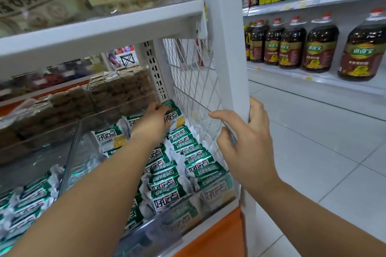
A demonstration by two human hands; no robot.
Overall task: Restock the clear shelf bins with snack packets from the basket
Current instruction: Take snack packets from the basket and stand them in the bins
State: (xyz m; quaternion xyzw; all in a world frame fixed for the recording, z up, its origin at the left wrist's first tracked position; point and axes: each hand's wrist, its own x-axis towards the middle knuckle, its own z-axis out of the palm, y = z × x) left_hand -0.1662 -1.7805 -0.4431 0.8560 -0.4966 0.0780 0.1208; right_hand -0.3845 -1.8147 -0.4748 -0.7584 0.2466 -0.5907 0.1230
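A clear shelf bin [217,196] at the right end of the shelf holds several green-and-white snack packets [167,192]. My left hand [153,122] reaches deep into the bin and grips one packet [175,113] standing at its back. My right hand [248,142] holds the white shelf upright [234,73], fingers wrapped round its edge and thumb by the bin's clear side wall. The basket is out of view.
A neighbouring clear bin [31,196] at left holds more green packets. Behind stand bins of brown packets [121,89]. A white wire mesh panel [192,81] closes the shelf's right side. Oil bottles [321,48] line shelves across the tiled aisle [313,152].
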